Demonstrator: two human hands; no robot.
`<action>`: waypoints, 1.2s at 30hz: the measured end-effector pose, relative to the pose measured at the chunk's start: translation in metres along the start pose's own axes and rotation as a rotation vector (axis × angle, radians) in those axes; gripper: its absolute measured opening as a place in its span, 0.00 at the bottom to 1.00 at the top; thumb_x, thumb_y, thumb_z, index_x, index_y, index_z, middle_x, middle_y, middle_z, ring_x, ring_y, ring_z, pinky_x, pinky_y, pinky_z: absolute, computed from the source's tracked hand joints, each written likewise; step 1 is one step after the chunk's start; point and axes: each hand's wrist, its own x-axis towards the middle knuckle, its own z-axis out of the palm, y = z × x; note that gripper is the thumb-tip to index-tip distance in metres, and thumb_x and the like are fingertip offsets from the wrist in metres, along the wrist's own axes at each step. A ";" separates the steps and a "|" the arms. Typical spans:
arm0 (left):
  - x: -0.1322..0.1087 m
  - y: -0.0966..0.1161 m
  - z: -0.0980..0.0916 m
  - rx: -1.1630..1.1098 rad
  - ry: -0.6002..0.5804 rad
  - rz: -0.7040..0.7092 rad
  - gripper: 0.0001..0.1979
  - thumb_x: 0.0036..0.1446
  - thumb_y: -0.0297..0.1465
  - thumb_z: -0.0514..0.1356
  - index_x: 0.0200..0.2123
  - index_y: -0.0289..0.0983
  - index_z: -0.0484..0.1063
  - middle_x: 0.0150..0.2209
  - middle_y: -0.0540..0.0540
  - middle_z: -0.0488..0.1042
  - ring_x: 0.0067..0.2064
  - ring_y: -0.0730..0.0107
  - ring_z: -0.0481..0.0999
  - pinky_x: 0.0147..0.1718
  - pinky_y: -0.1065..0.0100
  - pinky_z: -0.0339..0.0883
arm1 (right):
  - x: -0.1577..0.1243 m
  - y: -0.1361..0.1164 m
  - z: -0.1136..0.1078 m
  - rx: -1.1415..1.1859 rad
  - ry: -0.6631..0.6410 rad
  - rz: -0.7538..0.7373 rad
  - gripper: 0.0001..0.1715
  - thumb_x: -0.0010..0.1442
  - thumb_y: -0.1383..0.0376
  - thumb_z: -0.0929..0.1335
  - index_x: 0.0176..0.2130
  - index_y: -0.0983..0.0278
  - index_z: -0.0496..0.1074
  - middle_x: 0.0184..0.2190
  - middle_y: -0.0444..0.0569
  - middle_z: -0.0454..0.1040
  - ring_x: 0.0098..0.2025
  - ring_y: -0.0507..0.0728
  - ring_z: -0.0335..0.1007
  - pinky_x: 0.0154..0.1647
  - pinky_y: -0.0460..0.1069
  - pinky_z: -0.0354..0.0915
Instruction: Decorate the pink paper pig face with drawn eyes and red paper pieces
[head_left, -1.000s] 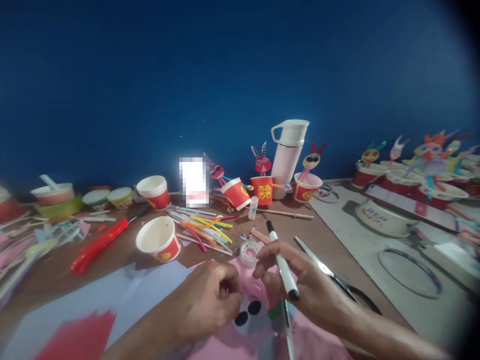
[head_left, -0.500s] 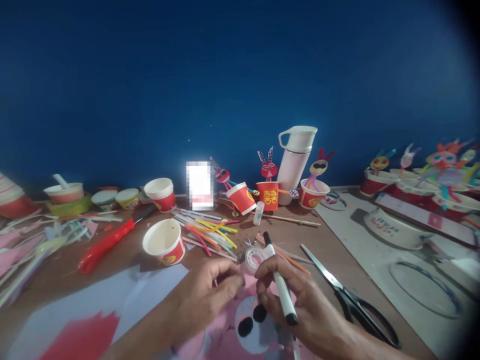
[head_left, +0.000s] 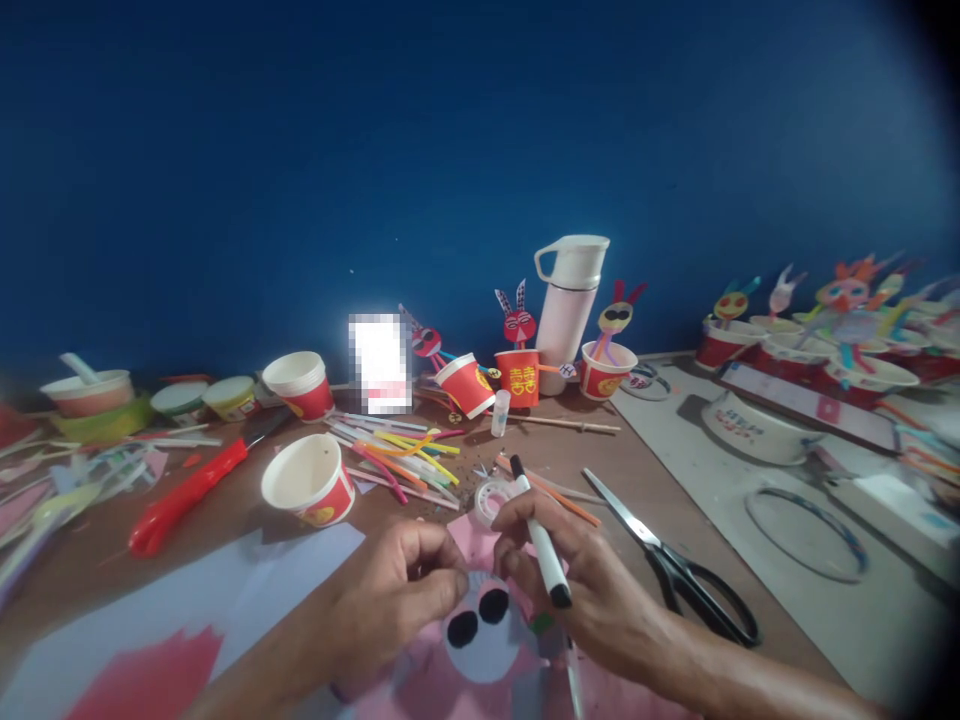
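Note:
My right hand [head_left: 581,570] is closed, with a white marker [head_left: 544,555] with black ends tilted across its fingers. Its fingertips hang close to the upper right edge of a white paper disc [head_left: 487,650] bearing two big black ovals. Thumb and fingers of my left hand [head_left: 412,575] are pinched together at the disc's upper left edge; what sits between them is hidden. Under the disc lies pink paper [head_left: 472,540]. A small roll of clear tape [head_left: 491,500] is just beyond my right fingertips.
Black-handled scissors [head_left: 675,570] lie right of my right arm. An open red paper cup [head_left: 307,480], several coloured sticks [head_left: 405,455] and a red-handled knife [head_left: 195,495] are to the left. At the back stand paper-cup figures [head_left: 517,375] and a white thermos [head_left: 570,310].
The view has turned slightly right, so the table things appear further left. Both hands stay close together above the disc, sitting a little nearer to me. The marker is still in my right hand.

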 end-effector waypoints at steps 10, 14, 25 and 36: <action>-0.002 -0.004 0.003 0.078 -0.033 0.009 0.07 0.50 0.28 0.53 0.21 0.36 0.64 0.20 0.53 0.62 0.24 0.74 0.59 0.26 0.69 0.55 | 0.000 -0.001 0.002 -0.191 -0.006 -0.037 0.06 0.55 0.69 0.65 0.36 0.61 0.64 0.26 0.41 0.66 0.25 0.49 0.60 0.24 0.44 0.60; -0.004 -0.003 0.002 0.092 -0.069 0.014 0.07 0.51 0.29 0.54 0.22 0.36 0.65 0.21 0.53 0.62 0.25 0.74 0.60 0.26 0.69 0.55 | -0.002 -0.006 0.004 -0.287 0.027 -0.098 0.07 0.52 0.71 0.64 0.34 0.62 0.65 0.24 0.41 0.67 0.25 0.49 0.61 0.23 0.44 0.62; 0.001 -0.005 -0.005 0.151 -0.063 -0.002 0.08 0.53 0.33 0.55 0.27 0.35 0.71 0.25 0.51 0.67 0.28 0.72 0.64 0.28 0.69 0.58 | -0.001 0.008 0.004 -0.236 0.045 -0.094 0.06 0.55 0.70 0.64 0.36 0.61 0.64 0.22 0.39 0.65 0.22 0.48 0.58 0.22 0.43 0.59; -0.009 -0.008 0.004 0.303 -0.095 -0.035 0.09 0.52 0.31 0.53 0.23 0.36 0.70 0.21 0.53 0.64 0.26 0.74 0.63 0.24 0.71 0.53 | 0.000 0.005 -0.028 -0.128 0.051 -0.037 0.16 0.65 0.54 0.59 0.46 0.62 0.63 0.25 0.43 0.71 0.27 0.52 0.67 0.29 0.47 0.62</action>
